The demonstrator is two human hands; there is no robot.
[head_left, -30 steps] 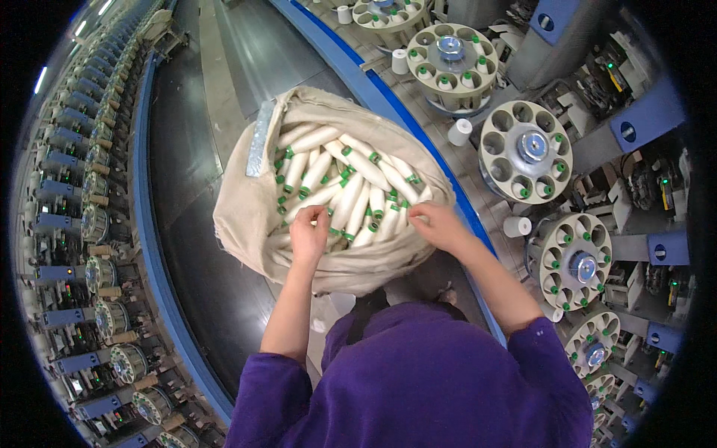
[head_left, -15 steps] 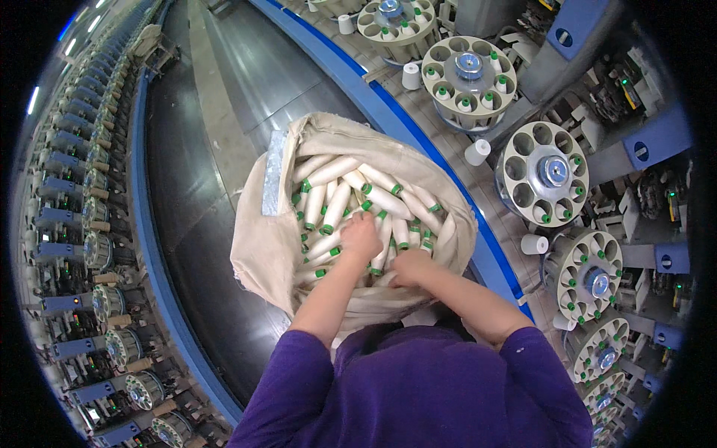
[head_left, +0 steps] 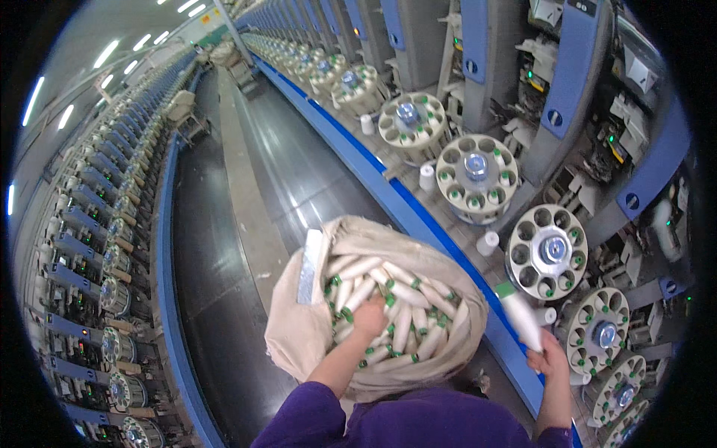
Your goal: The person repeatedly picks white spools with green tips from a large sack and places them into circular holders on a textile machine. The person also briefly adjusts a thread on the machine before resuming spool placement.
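Observation:
A cream cloth sack stands in front of me, its mouth wide and full of white yarn bobbins with green ends. My left hand is down among them, fingers curled at a bobbin's green end; the fingertips are partly hidden. Out to the right of the sack, my right hand grips the lower end of a single yarn bobbin, tilted with its green end up. That bobbin is beside a round magazine with several empty pockets and several green-tipped bobbins in others.
More round magazines line the winding machine on the right, with white yarn cones near them. A blue rail runs between sack and machine. Another machine row stands left, across a dark floor.
My right hand has come out of the sack and moved right, carrying a yarn bobbin. My left hand stays in the sack. The view has tilted up, showing more of the aisle.

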